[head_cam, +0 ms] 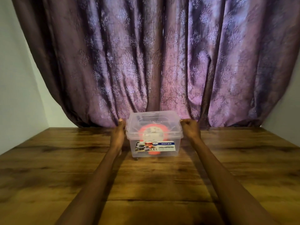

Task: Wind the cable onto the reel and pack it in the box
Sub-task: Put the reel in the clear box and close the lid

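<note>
Reel (150, 135), orange, is standing on edge inside the clear plastic box (153, 143), seen through its wall and behind the "MULTI-BOX" label (155, 146); the cable cannot be made out. Clear lid (152, 120) is sitting on the box. Left hand (119, 132) is gripping the box's left rim, thumb up at the lid edge; right hand (190, 128) is clutching the right rim with curled fingers, so the box lies between both hands. Wooden table (65, 168) is bearing the box near its far edge, before a purple curtain (146, 54).
</note>
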{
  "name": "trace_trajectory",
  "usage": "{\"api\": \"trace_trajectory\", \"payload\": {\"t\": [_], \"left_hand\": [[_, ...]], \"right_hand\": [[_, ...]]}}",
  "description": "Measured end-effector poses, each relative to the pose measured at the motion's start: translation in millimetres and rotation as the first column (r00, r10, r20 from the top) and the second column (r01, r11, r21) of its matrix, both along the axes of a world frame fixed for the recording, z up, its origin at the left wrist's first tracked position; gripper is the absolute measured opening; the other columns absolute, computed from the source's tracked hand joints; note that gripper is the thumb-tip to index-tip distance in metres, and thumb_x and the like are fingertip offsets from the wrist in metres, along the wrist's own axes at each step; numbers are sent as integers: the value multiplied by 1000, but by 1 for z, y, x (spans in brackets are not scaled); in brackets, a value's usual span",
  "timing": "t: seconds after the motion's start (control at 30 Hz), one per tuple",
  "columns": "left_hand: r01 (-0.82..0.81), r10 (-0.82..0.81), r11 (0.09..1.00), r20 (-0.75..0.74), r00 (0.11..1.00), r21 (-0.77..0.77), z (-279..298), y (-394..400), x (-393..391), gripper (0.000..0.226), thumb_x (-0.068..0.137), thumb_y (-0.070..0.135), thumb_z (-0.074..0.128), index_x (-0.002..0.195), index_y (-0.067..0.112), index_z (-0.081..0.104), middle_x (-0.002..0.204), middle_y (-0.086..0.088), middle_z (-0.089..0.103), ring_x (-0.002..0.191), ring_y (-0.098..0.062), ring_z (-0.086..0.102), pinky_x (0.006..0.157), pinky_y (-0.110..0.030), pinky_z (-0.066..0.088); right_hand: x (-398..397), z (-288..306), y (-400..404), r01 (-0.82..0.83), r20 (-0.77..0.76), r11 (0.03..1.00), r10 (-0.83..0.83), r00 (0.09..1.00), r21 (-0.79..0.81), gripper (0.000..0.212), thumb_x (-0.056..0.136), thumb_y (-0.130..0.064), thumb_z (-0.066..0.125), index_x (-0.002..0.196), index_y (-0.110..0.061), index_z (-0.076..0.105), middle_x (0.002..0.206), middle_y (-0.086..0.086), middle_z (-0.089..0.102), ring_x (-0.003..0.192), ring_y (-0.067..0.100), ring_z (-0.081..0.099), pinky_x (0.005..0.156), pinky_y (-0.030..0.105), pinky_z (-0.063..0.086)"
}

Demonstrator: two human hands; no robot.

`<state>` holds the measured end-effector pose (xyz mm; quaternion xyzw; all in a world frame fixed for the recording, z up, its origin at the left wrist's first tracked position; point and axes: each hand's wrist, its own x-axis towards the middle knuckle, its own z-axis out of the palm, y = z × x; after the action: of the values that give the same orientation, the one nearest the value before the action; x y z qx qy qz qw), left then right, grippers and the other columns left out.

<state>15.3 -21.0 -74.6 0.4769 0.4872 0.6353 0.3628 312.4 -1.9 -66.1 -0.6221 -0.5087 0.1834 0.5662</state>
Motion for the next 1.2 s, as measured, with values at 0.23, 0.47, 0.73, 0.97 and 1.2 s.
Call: {"api": "trace_trajectory", "payload": {"t": [0.23, 0.47, 0.73, 0.97, 1.2], "left_hand": [[-73, 72, 997, -47, 996, -34, -16, 12, -6, 33, 100, 40, 55, 100, 15, 76, 97, -2, 76, 75, -4, 67, 58, -22, 48], [125, -82, 951, 156, 984, -283, -5, 13, -10, 43, 94, 53, 58, 93, 13, 72, 71, -6, 64, 49, -17, 49, 45, -22, 38], [283, -270, 900, 88, 959, -332, -1, 13, -8, 43, 96, 54, 51, 73, 19, 61, 49, 4, 45, 37, -9, 31, 39, -15, 22], [183, -163, 944, 96, 982, -274, -4, 15, 0, 29, 97, 33, 53, 76, 18, 67, 55, 8, 62, 43, -9, 48, 38, -15, 31], [144, -100, 951, 167, 981, -274, -8, 17, 6, 28, 100, 27, 53, 79, 13, 65, 53, 6, 66, 61, -15, 53, 44, -19, 44]], "right_hand": [[0, -15, -6, -129, -311, 991, 111, 944, -39, 24, 90, -20, 61, 90, 0, 73, 81, 13, 72, 70, 24, 63, 59, 33, 50], [-1, -7, -18, -213, -409, 970, 149, 900, -116, 23, 86, -34, 60, 72, -17, 65, 50, -3, 58, 39, 14, 46, 38, 19, 37], [-6, -10, -20, -221, -409, 972, 169, 897, -84, 32, 95, -35, 60, 73, -12, 67, 47, 0, 55, 37, 11, 42, 38, 18, 30], [-13, -8, -23, -208, -495, 976, 148, 856, -68, 18, 94, -22, 62, 82, -11, 69, 54, -3, 63, 40, 9, 53, 38, 17, 37], [-21, -17, -24, -188, -602, 982, 136, 787, -24, 16, 88, -26, 68, 90, -11, 69, 59, 3, 63, 51, 20, 55, 45, 23, 37]]}}
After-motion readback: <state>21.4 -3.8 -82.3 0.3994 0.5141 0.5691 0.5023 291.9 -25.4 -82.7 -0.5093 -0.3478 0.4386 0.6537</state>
